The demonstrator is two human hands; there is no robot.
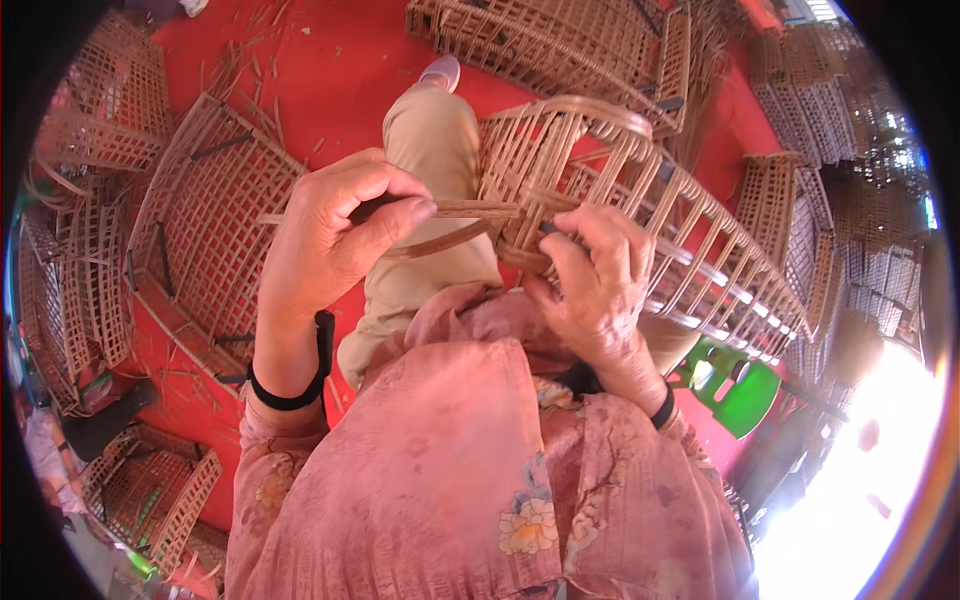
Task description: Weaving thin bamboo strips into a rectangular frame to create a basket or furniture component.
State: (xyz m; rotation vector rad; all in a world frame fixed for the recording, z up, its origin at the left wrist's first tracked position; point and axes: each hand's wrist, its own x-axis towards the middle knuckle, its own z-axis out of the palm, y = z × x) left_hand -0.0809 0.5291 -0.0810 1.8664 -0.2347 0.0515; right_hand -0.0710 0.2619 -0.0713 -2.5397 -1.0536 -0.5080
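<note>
A woven rattan basket (pixel 603 112) with an open lattice side lies tilted across my lap and to the right. My left hand (pixel 345 230) pinches a flat brown rattan strip (pixel 475 209) between thumb and fingers; the strip runs level to the basket's near left corner. Another loose strip (pixel 445 240) slants just below it. At that corner, my right hand (pixel 605 270) has its fingers curled on the wrapped frame. Something small and dark shows by its fingertips, too small to name.
A large lattice panel (pixel 215 210) lies to the left on the red floor (pixel 310 60), among rattan scraps. Several more woven pieces stand at the far side, such as a long basket (pixel 545 50). A green plastic seat (pixel 745 395) is at the right.
</note>
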